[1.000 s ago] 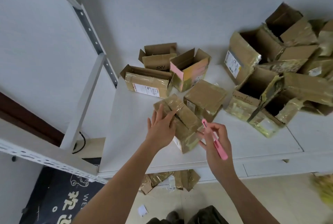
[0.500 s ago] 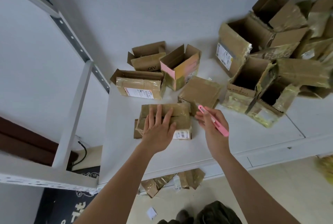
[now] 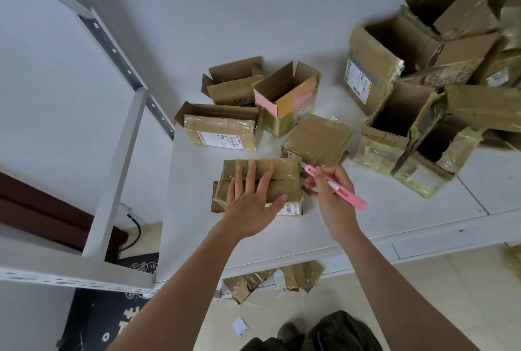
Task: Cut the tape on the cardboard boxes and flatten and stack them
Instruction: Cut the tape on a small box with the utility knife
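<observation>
White bench (image 3: 366, 226) carries it all — big pile of opened boxes (image 3: 408, 113) far right, a few smaller open ones at the back. I read this as the tape-cutting step. Taped box (image 3: 284, 170) lies at the bench's near middle, seam up. My left hand (image 3: 251, 206) presses flat on its top, fingers straight. My right hand (image 3: 329, 198) grips the pink cutter (image 3: 335, 187), tip just beside the box's right end. Next move, I judge — set the tip into the seam and draw along it, clear of the left fingers.
</observation>
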### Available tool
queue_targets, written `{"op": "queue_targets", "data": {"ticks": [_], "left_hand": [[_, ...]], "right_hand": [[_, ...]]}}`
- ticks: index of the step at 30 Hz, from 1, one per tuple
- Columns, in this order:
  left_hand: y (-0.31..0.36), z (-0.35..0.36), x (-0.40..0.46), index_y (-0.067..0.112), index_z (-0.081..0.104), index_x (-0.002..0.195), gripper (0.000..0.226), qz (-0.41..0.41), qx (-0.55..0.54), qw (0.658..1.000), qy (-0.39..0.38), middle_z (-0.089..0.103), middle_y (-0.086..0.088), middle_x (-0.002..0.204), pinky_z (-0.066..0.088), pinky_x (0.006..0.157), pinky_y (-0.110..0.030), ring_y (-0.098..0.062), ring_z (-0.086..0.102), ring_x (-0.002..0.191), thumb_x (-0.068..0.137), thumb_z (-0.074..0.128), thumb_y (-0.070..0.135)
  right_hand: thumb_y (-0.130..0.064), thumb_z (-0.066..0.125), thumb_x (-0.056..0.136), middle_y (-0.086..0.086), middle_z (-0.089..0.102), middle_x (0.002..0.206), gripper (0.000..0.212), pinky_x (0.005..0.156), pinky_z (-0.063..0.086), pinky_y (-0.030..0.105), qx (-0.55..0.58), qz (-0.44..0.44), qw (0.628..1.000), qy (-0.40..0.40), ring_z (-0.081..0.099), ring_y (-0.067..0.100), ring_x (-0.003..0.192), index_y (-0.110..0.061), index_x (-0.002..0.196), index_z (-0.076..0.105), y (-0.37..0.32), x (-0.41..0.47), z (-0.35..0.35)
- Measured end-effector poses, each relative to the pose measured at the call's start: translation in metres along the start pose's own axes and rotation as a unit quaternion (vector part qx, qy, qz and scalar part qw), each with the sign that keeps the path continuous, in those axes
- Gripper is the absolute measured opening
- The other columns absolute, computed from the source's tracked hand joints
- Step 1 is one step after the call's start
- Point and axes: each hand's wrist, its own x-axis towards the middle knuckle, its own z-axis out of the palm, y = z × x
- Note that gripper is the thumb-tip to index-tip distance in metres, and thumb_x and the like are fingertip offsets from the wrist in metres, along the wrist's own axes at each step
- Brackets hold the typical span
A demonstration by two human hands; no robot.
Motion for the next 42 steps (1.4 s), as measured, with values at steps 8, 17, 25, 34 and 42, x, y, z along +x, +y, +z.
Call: {"op": "queue_targets", "data": {"ticks": [8, 17, 25, 34, 42], "left_hand": [[-0.003, 0.0, 0.003, 0.042, -0.014, 0.152, 0.074, 0.006, 0.011, 1.0, -0.011, -0.03, 0.002, 0.159, -0.015, 0.116, -0.041, -0.026, -0.029, 0.145, 0.094, 0.024, 0.068], [-0.003, 0.003, 0.002, 0.038, -0.012, 0.153, 0.073, 0.013, 0.03, 0.999, 0.006, -0.028, -0.001, 0.16, -0.012, 0.118, -0.043, -0.029, -0.027, 0.146, 0.095, 0.023, 0.066], [-0.002, 0.002, 0.0, 0.038, -0.011, 0.153, 0.073, 0.019, 0.033, 0.999, 0.008, -0.027, -0.001, 0.16, -0.01, 0.118, -0.044, -0.03, -0.026, 0.146, 0.096, 0.024, 0.065], [-0.002, 0.0, 0.002, 0.039, -0.011, 0.153, 0.072, 0.017, 0.026, 1.0, -0.002, -0.028, 0.0, 0.16, -0.013, 0.117, -0.043, -0.027, -0.029, 0.145, 0.096, 0.024, 0.065], [-0.002, -0.003, 0.002, 0.039, -0.005, 0.154, 0.072, 0.017, 0.012, 1.0, 0.007, -0.023, 0.002, 0.161, -0.011, 0.118, -0.044, -0.026, -0.026, 0.147, 0.096, 0.029, 0.064]], "right_hand": [[-0.013, 0.057, 0.098, 0.012, 0.07, 0.084, 0.02, 0.086, 0.057, 0.051, 0.036, 0.03, 0.999, -0.007, 0.069, 0.025, 0.082, -0.02, 0.079, 0.062, 0.002, 0.006, 0.0], [-0.01, 0.057, 0.096, 0.006, 0.065, 0.074, 0.029, 0.087, 0.058, 0.046, 0.041, 0.051, 0.997, -0.047, 0.065, 0.016, 0.076, -0.025, 0.072, 0.062, 0.0, 0.005, -0.01], [-0.003, 0.057, 0.096, 0.008, 0.064, 0.074, 0.028, 0.081, 0.059, 0.038, 0.046, 0.041, 0.996, -0.063, 0.064, 0.017, 0.077, -0.018, 0.072, 0.059, 0.004, -0.01, -0.013], [0.003, 0.056, 0.095, 0.005, 0.066, 0.069, 0.023, 0.084, 0.055, 0.06, -0.005, 0.008, 0.999, -0.052, 0.063, 0.021, 0.07, -0.01, 0.077, 0.056, 0.005, -0.024, -0.025], [-0.009, 0.06, 0.094, 0.008, 0.067, 0.077, 0.024, 0.081, 0.054, 0.061, -0.087, -0.017, 0.99, -0.108, 0.066, 0.03, 0.076, -0.023, 0.075, 0.057, -0.005, -0.031, -0.039]]}}
